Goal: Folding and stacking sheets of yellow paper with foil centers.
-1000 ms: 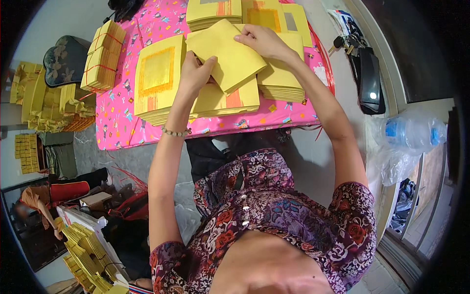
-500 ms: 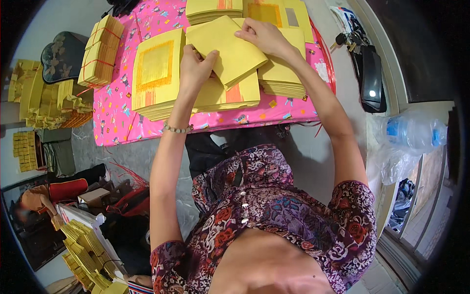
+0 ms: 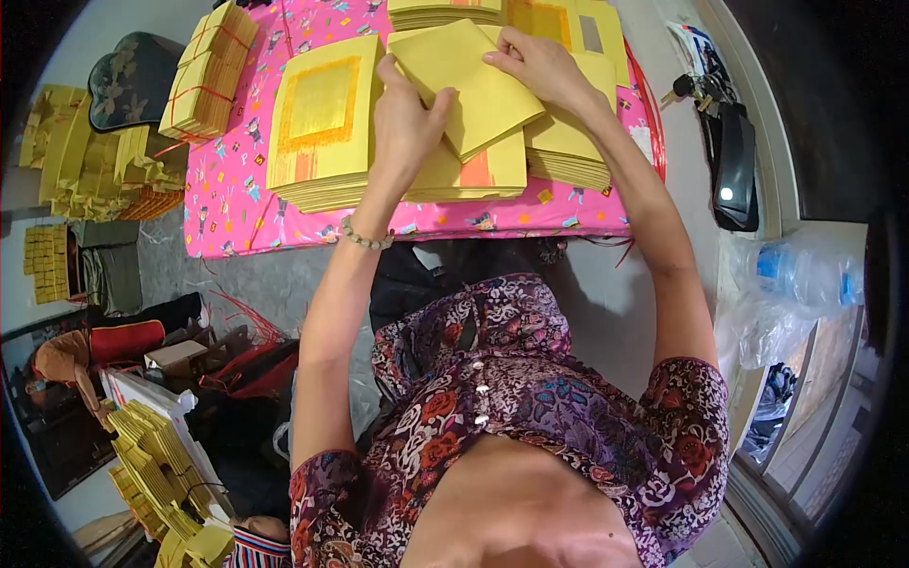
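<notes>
A folded bundle of plain yellow paper (image 3: 471, 87) lies slanted over a yellow paper stack (image 3: 436, 175) that has orange-red marks. My left hand (image 3: 409, 125) grips the bundle's left edge, thumb on top; its other fingertips are partly hidden. At the upper right edge, my right hand (image 3: 542, 68) pinches the same paper with curled fingers. Left of my left hand stands a stack of yellow paper (image 3: 327, 109) with an orange-bordered square on top. Another yellow stack (image 3: 573, 161) sits under my right forearm.
A pink patterned cloth (image 3: 227, 213) covers the table. Yellow bundles tied with red string (image 3: 204, 80) stand at its left, and more stacks (image 3: 445, 14) at the back. Red strings (image 3: 653, 114) hang along the right edge. A dark stool seat (image 3: 133, 80) is beyond the left side.
The table and papers sit slightly farther right and higher in the picture, as the view has shifted. Both hands stay on the folded yellow paper.
</notes>
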The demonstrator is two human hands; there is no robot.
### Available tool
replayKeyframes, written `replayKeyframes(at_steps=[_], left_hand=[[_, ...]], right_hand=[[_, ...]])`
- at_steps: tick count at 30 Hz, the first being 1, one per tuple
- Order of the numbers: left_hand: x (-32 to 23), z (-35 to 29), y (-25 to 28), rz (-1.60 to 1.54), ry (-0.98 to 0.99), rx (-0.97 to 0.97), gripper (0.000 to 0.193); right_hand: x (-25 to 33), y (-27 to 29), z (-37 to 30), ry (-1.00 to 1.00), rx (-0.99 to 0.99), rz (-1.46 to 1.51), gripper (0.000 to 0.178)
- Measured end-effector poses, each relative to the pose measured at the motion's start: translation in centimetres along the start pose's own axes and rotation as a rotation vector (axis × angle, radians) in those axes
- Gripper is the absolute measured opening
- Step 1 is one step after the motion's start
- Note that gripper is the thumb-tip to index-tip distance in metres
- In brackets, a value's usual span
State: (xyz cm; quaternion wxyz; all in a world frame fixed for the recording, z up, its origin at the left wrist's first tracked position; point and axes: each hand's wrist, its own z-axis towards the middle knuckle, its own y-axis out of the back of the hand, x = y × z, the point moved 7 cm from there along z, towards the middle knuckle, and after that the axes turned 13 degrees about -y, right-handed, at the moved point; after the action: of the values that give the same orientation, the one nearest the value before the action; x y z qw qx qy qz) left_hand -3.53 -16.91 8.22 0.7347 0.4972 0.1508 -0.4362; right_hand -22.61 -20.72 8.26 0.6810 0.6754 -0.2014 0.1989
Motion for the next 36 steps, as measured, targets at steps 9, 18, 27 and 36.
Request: replayKeyframes(at_steps=[9, 18, 27, 36], left_hand=[[-2.4, -1.1, 1.3, 0.017, -0.097, -0.060, 0.073], [0.7, -4.9, 10.5, 0.014, -0.151, -0.097, 0.029], [5.9, -8.8, 14.4, 0.340, -0.160, 0.074, 0.054], [7.5, -9.4, 14.5, 0.244, -0.130, 0.074, 0.047]], right_hand=[[-2.0, 0.6, 0.8, 0.128, -0.004, 0.187, 0.030], [8.8, 3.6, -4.7, 0.363, -0.183, 0.241, 0.025], [17.0, -6.3, -8.8, 0.742, -0.068, -0.051, 0.031], [16.5, -8.6, -8.2, 0.719, 0.041, -0.168, 0.020]])
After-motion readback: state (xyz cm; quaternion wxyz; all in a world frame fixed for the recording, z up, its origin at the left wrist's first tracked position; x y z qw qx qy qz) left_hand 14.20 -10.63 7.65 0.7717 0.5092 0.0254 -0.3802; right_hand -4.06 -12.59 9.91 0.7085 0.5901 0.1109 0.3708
